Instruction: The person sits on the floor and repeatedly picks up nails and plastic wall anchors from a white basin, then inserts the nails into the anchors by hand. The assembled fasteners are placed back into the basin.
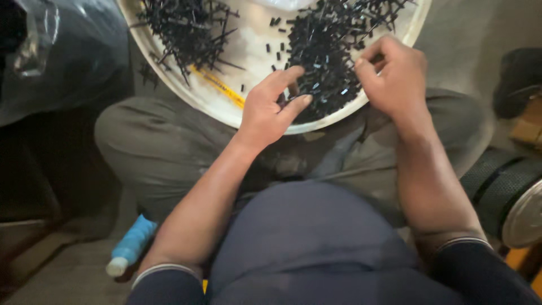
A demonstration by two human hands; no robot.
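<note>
A wide white round tray (pixel 223 107) rests on my crossed legs. It holds two heaps of small black plastic parts: one heap (pixel 186 28) at the upper left, another (pixel 330 56) at the right. My left hand (pixel 271 107) lies on the tray's near rim, thumb and forefinger pinching small black pieces at the edge of the right heap. My right hand (pixel 395 73) hovers over that same heap with its fingers curled in; what they hold is hidden. A yellow strip (pixel 220 86) lies on the tray between the heaps.
A blue bottle with a white cap (pixel 131 245) lies on the floor by my left knee. Dark plastic sheeting (pixel 62 51) fills the upper left. A black ribbed roll with a metal disc end (pixel 511 197) sits at the right.
</note>
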